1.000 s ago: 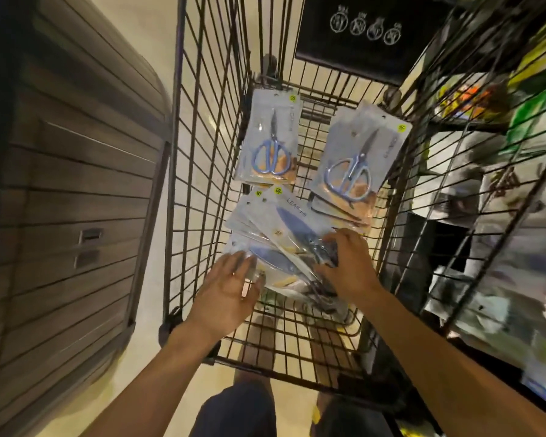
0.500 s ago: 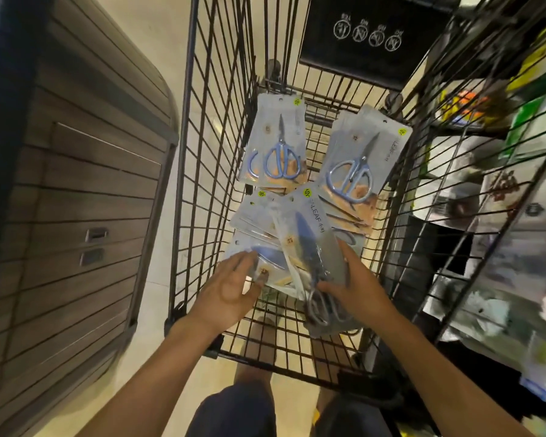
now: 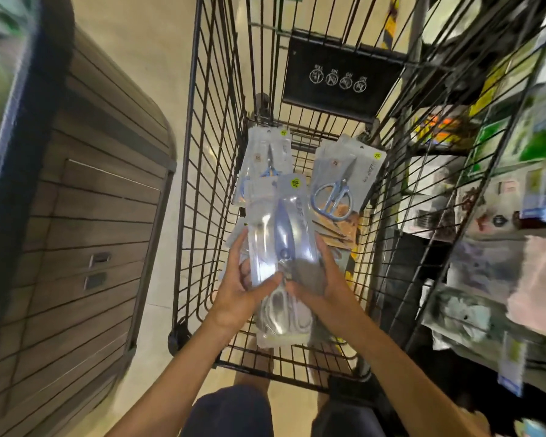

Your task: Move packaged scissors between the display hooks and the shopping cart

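Both hands were down inside the cart point(image 3: 215, 171), sharing one scissors pack point(image 3: 281, 247). Left hand point(image 3: 240, 291) had its grip curled round the pack's left edge, fingers up along the side and thumb across the front. Right hand point(image 3: 325, 279) was grasping the right edge the same way, fingers wrapped behind. So the pack was pinched between the two, held above the cart floor, long side pointing toward the cart's far end, yellow sticker point(image 3: 295, 183) at the top. The plastic was pretty glary, but you could make out a blue blade cover and pale handles at the near end.

Further in, toward the cart's far end, a second pack point(image 3: 267, 152) lay partly under the held one. A third pack point(image 3: 344, 181), with blue-handled scissors clearly showing, sat on a small stack by the cart's right wall. More packs point(image 3: 338, 228) were fanned out under the right hand, too overlapped to count.

A black sign point(image 3: 338, 77) with white icons hung on the cart's far end. Left of the cart was a brown slatted cabinet point(image 3: 85, 216); right of it, blurry shelves point(image 3: 486, 216) of packaged stuff.
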`<state>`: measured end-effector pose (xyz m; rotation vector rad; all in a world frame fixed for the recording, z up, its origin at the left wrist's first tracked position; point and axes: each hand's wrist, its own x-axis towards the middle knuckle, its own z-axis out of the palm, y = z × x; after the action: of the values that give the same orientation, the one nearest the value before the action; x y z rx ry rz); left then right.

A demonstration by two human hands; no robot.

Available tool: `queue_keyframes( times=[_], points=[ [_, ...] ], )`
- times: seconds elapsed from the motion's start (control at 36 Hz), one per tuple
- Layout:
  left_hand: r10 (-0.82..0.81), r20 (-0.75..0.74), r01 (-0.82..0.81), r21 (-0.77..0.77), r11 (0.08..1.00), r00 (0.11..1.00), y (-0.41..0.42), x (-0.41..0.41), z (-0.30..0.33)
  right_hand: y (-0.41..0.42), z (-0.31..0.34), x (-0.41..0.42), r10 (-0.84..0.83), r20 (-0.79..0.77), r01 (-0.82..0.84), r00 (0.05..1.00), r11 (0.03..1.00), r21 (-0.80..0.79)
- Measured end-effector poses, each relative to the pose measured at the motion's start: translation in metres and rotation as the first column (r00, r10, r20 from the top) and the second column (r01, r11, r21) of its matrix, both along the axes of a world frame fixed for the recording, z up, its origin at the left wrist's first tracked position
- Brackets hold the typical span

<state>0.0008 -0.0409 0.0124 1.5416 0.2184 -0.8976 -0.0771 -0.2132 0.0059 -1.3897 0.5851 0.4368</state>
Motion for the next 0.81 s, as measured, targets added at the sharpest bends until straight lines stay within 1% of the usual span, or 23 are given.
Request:
queue_keyframes(
  times=[0.08,0.19,0.25,0.28,0.31,0.36,0.42,0.5,0.58,0.64,0.81],
  points=[
    [0.048,0.043,-0.048,0.008,0.999,0.998,-0.001,0.002,-0.004,0.004,-0.007,0.006,0.048,-0.020,-0.047,0.999,0.998,0.037],
    [0.084,0.068,-0.086,0.036,0.996,0.994,0.005,0.004,-0.008,0.000,-0.017,0.008,0.156,-0.107,-0.150,0.982,0.987,0.059],
    [0.083,0.064,-0.086,0.043,0.995,0.994,0.010,0.006,-0.011,-0.007,-0.020,0.006,0.193,-0.156,-0.195,0.969,0.981,0.001],
    [0.078,0.067,-0.081,0.054,0.995,0.995,0.013,0.006,-0.011,-0.010,-0.021,0.007,0.199,-0.178,-0.212,0.964,0.976,-0.055],
    [0.074,0.077,-0.079,0.064,0.995,0.994,0.015,0.008,-0.011,-0.015,-0.027,0.005,0.212,-0.188,-0.242,0.959,0.958,-0.156],
    [0.070,0.097,-0.078,0.085,0.993,0.993,0.022,0.010,-0.012,-0.023,-0.041,0.003,0.219,-0.219,-0.283,0.951,0.903,-0.324],
    [0.084,0.105,-0.094,0.095,0.991,0.991,0.026,0.013,-0.010,-0.030,-0.053,0.003,0.216,-0.270,-0.318,0.938,0.847,-0.427],
    [0.109,0.121,-0.121,0.091,0.988,0.987,0.029,0.014,-0.010,-0.036,-0.072,0.004,0.297,-0.258,-0.393,0.919,0.720,-0.572],
    [0.103,0.159,-0.121,0.109,0.987,0.982,0.031,0.015,-0.012,-0.035,-0.083,0.007,0.364,-0.307,-0.475,0.880,0.628,-0.617],
    [0.105,0.154,-0.123,0.117,0.985,0.982,0.031,0.016,-0.014,-0.033,-0.092,0.007,0.401,-0.330,-0.515,0.854,0.567,-0.643],
    [0.122,0.112,-0.134,0.107,0.985,0.986,0.031,0.016,-0.022,-0.026,-0.104,-0.006,0.422,-0.335,-0.509,0.842,0.417,-0.753]
  ],
)
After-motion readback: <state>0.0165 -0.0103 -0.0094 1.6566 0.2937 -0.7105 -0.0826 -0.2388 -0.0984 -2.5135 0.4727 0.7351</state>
